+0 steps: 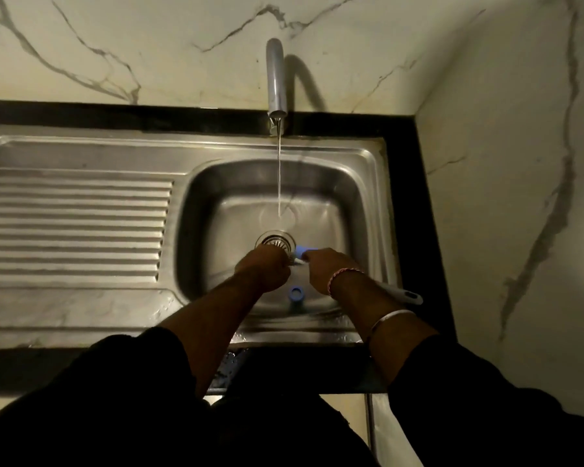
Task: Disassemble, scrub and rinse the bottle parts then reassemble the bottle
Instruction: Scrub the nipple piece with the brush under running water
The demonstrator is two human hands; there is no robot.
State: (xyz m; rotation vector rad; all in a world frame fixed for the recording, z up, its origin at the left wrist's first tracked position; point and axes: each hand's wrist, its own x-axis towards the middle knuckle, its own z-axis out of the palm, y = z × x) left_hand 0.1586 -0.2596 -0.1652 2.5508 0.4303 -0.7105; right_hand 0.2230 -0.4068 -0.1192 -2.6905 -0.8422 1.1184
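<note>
Scrubbing over the sink [361,156]: left hand [267,269] closed round a small bottle part (mostly hidden), right hand [327,266] gripping the brush [408,294]. Blue cap [296,293] in the basin. Wet, light, slippery; best pinched by the rim.

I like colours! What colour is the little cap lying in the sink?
Blue cap, head view.

A person's bare forearms emerge from dark pushed-up sleeves [142,372], the right wrist wearing a red thread band [343,277] and a silver bangle [390,319].
</note>
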